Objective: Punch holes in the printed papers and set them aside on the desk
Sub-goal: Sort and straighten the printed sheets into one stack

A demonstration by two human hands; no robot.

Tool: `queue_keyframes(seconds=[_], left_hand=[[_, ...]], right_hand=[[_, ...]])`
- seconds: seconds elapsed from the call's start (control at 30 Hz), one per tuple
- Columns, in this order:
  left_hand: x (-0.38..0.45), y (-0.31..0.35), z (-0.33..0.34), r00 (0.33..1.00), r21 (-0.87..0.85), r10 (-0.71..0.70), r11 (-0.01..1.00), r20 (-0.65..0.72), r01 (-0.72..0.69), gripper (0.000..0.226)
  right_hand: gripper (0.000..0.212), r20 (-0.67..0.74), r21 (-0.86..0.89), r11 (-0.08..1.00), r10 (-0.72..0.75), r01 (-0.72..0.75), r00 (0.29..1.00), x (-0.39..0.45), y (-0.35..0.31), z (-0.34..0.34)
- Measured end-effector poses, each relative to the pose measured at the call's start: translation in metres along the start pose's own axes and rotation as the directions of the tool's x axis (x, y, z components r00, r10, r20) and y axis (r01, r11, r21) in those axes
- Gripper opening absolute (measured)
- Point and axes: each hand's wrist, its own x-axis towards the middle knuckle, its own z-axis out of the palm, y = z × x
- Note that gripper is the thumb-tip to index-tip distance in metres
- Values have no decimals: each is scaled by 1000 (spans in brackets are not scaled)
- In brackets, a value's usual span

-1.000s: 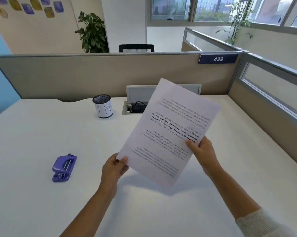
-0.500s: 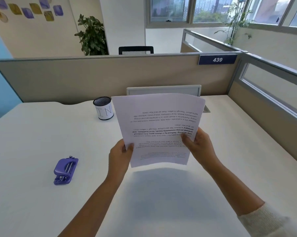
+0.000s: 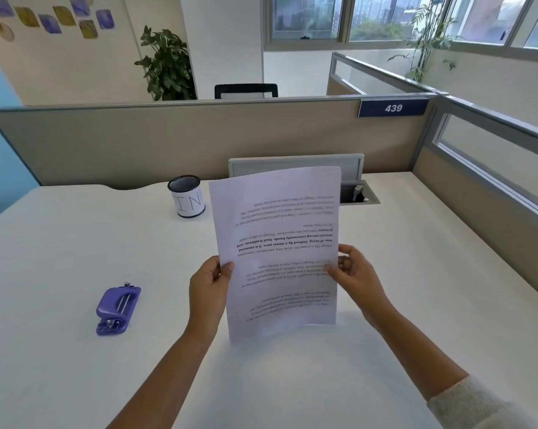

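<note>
The papers stood upright at the centre of the frame, their bottom edge at or just above the desk, print upside down to the wearer. The left hand pinched the left edge, thumb on the near face; the right hand pinched the right edge about the same height, thumb in front and fingers curled behind. Each grip was closed on the sheets. Both forearms rose from the bottom of the frame and met at the stack. It looked like squaring up before punching; to do that well, I'd say tap the bottom edge on the desk with a loose hold until the sheets lie flush, then carry one edge to the punch, which lay untouched at lower left, well apart. A cup stood just behind, left of the papers.
</note>
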Motion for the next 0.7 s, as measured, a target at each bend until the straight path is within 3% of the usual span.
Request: queue_keyframes(seconds=[0.23, 0.33, 0.47, 0.53, 0.63, 0.7], left_hand=[[2, -5, 0, 974, -189, -69, 982, -217, 28, 21], [2, -12, 4, 959, -236, -131, 969, -252, 71, 22], [0, -20, 12, 926, -290, -238, 945, -294, 151, 28], [-2, -25, 18, 917, -291, -266, 940, -298, 178, 29], [-7, -34, 25, 915, -312, -300, 926, -270, 211, 9], [-10, -38, 27, 910, -340, -342, 906, -236, 252, 17]], right_hand=[[17, 86, 276, 905, 311, -322, 947, -13, 43, 11], [23, 124, 463, 813, 335, -353, 934, -16, 45, 20], [36, 49, 652, 698, 350, -296, 935, -15, 43, 30], [37, 33, 657, 693, 366, -297, 930, -15, 42, 35], [37, 44, 583, 745, 370, -324, 928, -17, 43, 42], [35, 24, 491, 801, 379, -342, 925, -19, 43, 44]])
